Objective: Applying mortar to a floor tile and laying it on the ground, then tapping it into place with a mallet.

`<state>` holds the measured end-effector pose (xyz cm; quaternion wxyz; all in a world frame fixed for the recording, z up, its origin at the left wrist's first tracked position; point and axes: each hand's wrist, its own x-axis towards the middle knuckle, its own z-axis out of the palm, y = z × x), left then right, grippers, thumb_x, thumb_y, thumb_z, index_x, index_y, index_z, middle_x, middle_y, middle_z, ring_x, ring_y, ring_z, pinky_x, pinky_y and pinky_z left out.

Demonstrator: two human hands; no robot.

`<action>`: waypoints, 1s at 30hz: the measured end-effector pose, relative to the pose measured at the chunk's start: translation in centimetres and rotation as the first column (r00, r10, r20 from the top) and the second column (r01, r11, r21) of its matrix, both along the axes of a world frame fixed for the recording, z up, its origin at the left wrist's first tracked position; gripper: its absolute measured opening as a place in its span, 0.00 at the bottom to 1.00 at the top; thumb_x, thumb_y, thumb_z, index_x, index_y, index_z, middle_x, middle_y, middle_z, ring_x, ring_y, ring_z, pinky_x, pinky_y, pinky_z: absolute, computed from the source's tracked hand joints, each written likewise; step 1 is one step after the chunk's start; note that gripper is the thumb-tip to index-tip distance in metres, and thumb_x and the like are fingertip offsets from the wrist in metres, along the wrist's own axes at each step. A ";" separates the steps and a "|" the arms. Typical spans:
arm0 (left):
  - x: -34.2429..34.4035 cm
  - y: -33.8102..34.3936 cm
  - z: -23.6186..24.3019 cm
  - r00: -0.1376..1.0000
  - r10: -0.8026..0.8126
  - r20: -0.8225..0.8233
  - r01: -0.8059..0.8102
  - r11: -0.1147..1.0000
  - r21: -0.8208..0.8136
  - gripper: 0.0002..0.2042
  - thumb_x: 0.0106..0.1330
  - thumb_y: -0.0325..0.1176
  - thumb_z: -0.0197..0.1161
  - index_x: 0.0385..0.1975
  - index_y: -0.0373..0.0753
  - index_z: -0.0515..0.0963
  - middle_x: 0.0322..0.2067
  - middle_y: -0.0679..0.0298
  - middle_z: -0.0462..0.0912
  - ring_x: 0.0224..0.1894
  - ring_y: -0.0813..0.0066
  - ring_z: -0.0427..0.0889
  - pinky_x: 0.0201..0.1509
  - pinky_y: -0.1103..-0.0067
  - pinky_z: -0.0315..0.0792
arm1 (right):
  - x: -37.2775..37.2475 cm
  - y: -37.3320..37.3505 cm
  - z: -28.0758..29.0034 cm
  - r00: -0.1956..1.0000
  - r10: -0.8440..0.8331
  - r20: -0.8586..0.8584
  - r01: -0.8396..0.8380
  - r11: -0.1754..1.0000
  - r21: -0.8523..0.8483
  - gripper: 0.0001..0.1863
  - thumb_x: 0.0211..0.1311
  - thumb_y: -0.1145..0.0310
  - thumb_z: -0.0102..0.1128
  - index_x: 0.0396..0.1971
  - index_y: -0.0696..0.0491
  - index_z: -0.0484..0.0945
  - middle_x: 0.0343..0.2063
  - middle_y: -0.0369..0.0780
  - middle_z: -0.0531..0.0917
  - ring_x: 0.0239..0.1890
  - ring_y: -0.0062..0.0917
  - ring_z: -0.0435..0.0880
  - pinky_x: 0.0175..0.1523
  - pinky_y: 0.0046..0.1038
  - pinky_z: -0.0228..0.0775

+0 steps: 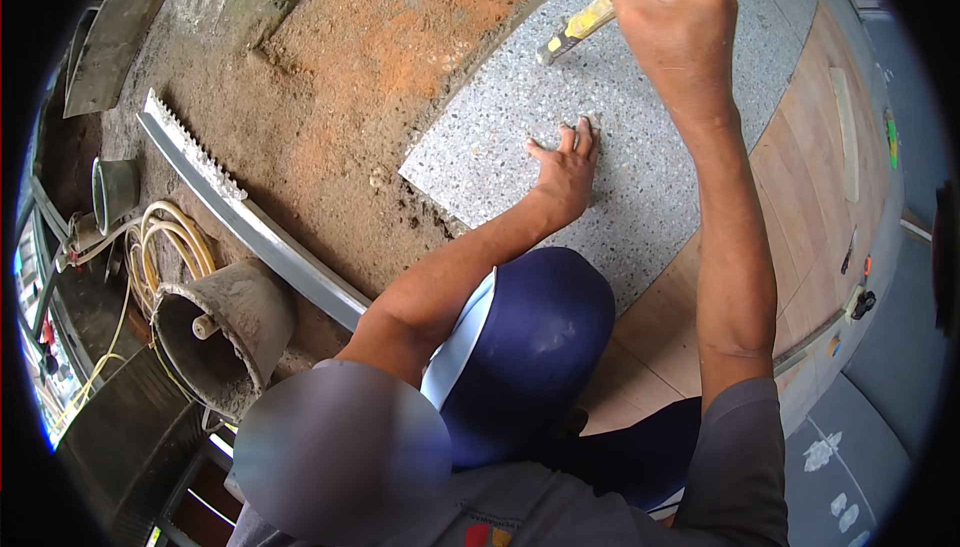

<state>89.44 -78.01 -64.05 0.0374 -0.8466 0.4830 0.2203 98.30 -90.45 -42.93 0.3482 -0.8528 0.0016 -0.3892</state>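
My left hand lies on a grey speckled terrazzo-like tile, with its fingers spread apart and pressing on the surface. Above the same tile, my right hand is closed around the head end of a hammer. Its yellow and black handle slants down and left, and the butt is at or just over the tile; I cannot tell whether they touch. Most of the hammer's head is hidden in my fingers. The tile's left edge borders a bed of brown sandy mortar.
A long metal straightedge crusted with mortar lies across the bed at the left. Beside it stand a dirty bucket and a coiled hose. Wood-look floor tiles run along the right, with a pale strip on them.
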 end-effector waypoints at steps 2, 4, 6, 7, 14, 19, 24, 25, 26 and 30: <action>0.0 0.3 0.1 1.000 0.005 0.000 -0.005 1.000 0.007 0.58 0.50 0.57 0.78 0.78 0.39 0.51 0.78 0.54 0.47 0.75 0.49 0.54 0.58 0.32 0.72 | -0.6 0.6 2.1 0.973 -0.087 -0.213 0.114 0.987 0.117 0.24 0.63 0.80 0.60 0.61 0.60 0.78 0.36 0.52 0.89 0.32 0.28 0.89 0.37 0.29 0.78; -0.2 -0.1 0.4 1.000 0.000 -0.004 0.000 1.000 0.001 0.58 0.50 0.57 0.78 0.78 0.39 0.51 0.78 0.54 0.47 0.75 0.48 0.55 0.58 0.33 0.72 | -0.6 0.2 0.8 0.975 -0.029 -0.219 0.074 0.977 0.201 0.24 0.63 0.80 0.60 0.61 0.59 0.78 0.34 0.53 0.88 0.30 0.27 0.88 0.36 0.31 0.78; 0.0 -0.2 0.5 1.000 -0.007 -0.005 0.007 1.000 -0.002 0.58 0.51 0.57 0.78 0.78 0.39 0.50 0.78 0.54 0.47 0.75 0.48 0.55 0.58 0.33 0.72 | -0.4 -0.4 -0.4 0.986 -0.073 -0.152 0.073 0.997 -0.006 0.25 0.63 0.81 0.59 0.61 0.59 0.79 0.33 0.52 0.87 0.31 0.27 0.88 0.37 0.31 0.78; 0.1 0.0 0.5 1.000 -0.010 -0.008 0.010 1.000 0.004 0.59 0.51 0.58 0.77 0.78 0.39 0.50 0.78 0.54 0.47 0.75 0.48 0.55 0.58 0.33 0.72 | -0.4 -0.9 0.0 0.944 -0.080 -0.319 0.121 0.986 0.113 0.25 0.62 0.80 0.59 0.62 0.59 0.78 0.37 0.50 0.89 0.35 0.24 0.88 0.40 0.29 0.79; 0.3 -0.3 0.6 1.000 -0.011 -0.014 0.011 0.999 0.046 0.59 0.51 0.59 0.77 0.79 0.40 0.48 0.78 0.55 0.46 0.75 0.49 0.55 0.59 0.35 0.72 | 1.0 -5.6 -0.1 0.945 -0.122 -0.304 0.191 0.959 0.209 0.26 0.64 0.78 0.58 0.64 0.58 0.76 0.48 0.47 0.89 0.46 0.21 0.87 0.51 0.22 0.77; 0.5 -0.9 0.6 0.998 -0.028 -0.052 0.030 0.999 0.034 0.51 0.60 0.52 0.71 0.78 0.36 0.50 0.78 0.52 0.48 0.75 0.48 0.56 0.58 0.32 0.71 | 2.3 -7.4 -2.2 0.975 -0.130 -0.182 0.159 0.975 0.153 0.26 0.64 0.77 0.59 0.64 0.58 0.76 0.48 0.49 0.89 0.43 0.20 0.88 0.48 0.24 0.78; 0.5 -0.9 0.6 0.997 -0.006 -0.077 0.011 0.998 0.069 0.59 0.52 0.57 0.78 0.79 0.40 0.48 0.78 0.54 0.46 0.76 0.48 0.55 0.59 0.35 0.72 | 2.2 -7.5 -1.5 0.955 -0.135 -0.266 0.203 0.948 0.246 0.25 0.65 0.76 0.59 0.63 0.57 0.77 0.48 0.52 0.87 0.45 0.28 0.91 0.46 0.26 0.79; 0.5 -1.0 0.6 0.997 -0.010 -0.077 0.015 0.997 0.070 0.59 0.52 0.57 0.78 0.79 0.40 0.48 0.78 0.54 0.46 0.76 0.48 0.55 0.59 0.35 0.72 | 2.1 -7.6 -1.5 0.954 -0.139 -0.265 0.207 0.947 0.246 0.25 0.65 0.76 0.59 0.63 0.57 0.77 0.48 0.52 0.87 0.45 0.28 0.91 0.46 0.26 0.79; 0.5 -1.1 0.7 0.999 -0.011 -0.041 0.013 0.999 0.045 0.59 0.51 0.57 0.78 0.78 0.39 0.49 0.78 0.54 0.46 0.75 0.48 0.56 0.59 0.35 0.72 | 2.1 -7.7 -1.5 0.959 -0.152 -0.240 0.199 0.962 0.187 0.25 0.65 0.76 0.58 0.62 0.57 0.77 0.48 0.53 0.87 0.46 0.29 0.91 0.46 0.27 0.80; 0.0 -1.2 0.7 0.996 -0.011 -0.084 0.017 0.997 0.072 0.60 0.51 0.59 0.78 0.78 0.40 0.49 0.78 0.54 0.48 0.75 0.46 0.56 0.62 0.33 0.68 | 1.7 -7.6 -2.4 0.950 -0.209 -0.231 0.228 0.972 0.059 0.24 0.65 0.75 0.57 0.61 0.55 0.78 0.46 0.53 0.86 0.47 0.35 0.90 0.47 0.30 0.81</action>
